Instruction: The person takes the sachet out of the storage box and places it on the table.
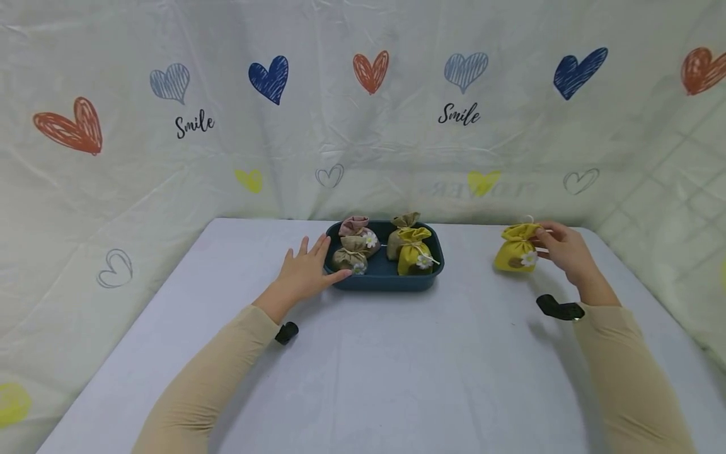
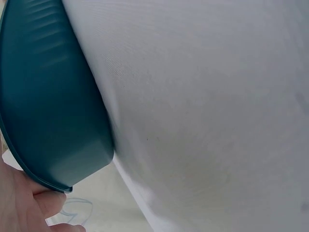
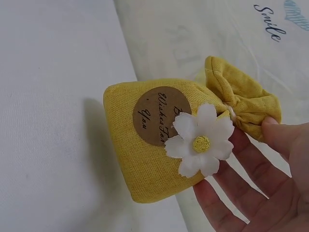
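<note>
At the right, my right hand [image 1: 567,252] pinches the gathered neck of a yellow drawstring pouch [image 3: 149,169] between thumb and fingers. The pouch bears a white fabric flower [image 3: 200,141] and a round brown label [image 3: 153,116]. It is at or just above the tabletop; I cannot tell which. My left hand [image 1: 306,271], fingers spread, rests against the left end of a dark teal tray [image 1: 386,283]. Inside the tray stand a pink pouch [image 1: 354,225], two tan-brown pouches, one in front [image 1: 348,255] and one behind [image 1: 395,246], and another yellow pouch [image 1: 408,255].
A white-covered table [image 1: 397,372] lies under everything. Behind it hangs a pale curtain [image 1: 317,139] printed with hearts and "Smile". Dark wrist camera mounts show at the left wrist [image 1: 287,333] and right wrist [image 1: 558,308].
</note>
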`<state>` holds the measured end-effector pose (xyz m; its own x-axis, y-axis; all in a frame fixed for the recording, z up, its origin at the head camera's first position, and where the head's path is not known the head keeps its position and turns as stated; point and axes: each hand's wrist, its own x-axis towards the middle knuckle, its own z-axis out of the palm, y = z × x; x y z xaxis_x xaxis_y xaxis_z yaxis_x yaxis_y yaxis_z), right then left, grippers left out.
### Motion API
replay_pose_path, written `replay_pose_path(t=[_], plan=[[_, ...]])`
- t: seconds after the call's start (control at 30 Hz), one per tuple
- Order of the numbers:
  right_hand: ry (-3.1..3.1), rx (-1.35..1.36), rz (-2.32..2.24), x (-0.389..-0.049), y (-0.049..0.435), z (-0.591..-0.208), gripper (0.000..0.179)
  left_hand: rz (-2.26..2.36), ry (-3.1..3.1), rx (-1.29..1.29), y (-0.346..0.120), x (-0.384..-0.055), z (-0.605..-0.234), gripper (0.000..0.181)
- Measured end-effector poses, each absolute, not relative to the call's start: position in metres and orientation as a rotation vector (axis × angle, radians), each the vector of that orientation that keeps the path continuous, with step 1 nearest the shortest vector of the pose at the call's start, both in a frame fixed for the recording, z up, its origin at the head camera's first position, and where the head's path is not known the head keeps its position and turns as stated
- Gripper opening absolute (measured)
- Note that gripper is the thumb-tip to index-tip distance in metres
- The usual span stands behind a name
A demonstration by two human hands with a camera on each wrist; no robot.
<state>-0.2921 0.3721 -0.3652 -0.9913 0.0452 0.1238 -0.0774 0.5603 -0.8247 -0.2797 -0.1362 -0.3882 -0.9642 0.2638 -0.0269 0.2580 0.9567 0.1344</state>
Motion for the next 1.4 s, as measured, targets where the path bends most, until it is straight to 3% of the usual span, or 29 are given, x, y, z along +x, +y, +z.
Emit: replay_pose_path(t=[1.4], plan=[[-2.645, -0.198, 1.347, -0.301, 0.38, -0.385, 0.056, 0.232, 3.05, 0.405, -0.137, -0.281, -0.39, 0.105]])
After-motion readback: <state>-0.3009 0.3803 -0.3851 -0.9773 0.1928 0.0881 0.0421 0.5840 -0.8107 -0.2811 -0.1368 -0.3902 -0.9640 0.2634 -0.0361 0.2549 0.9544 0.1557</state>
